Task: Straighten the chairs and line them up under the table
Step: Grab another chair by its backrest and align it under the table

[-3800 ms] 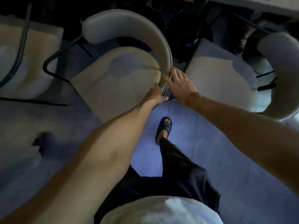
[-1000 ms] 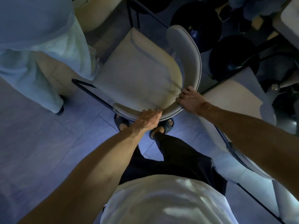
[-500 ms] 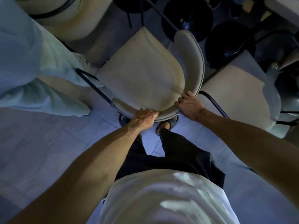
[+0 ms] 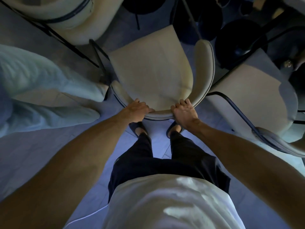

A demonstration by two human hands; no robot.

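Slippers (image 4: 140, 129) on tiled floor (image 4: 49, 146), toes pointing to 12 o'clock. Left hand (image 4: 136, 111) has its fingers curled over the backrest rim of the middle chair (image 4: 148, 70). Right hand (image 4: 184, 111) grips the same rim at the left hand's 3 o'clock. The seat runs toward 12. Second chair (image 4: 252, 96) is just beside it at 3, third chair (image 4: 62, 19) at 11. Person in pale clothes (image 4: 41, 90) at 9.

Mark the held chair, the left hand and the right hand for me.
chair (image 4: 151, 70): head view, middle of the seat.
left hand (image 4: 137, 111): head view, back of the hand.
right hand (image 4: 184, 113): head view, back of the hand.
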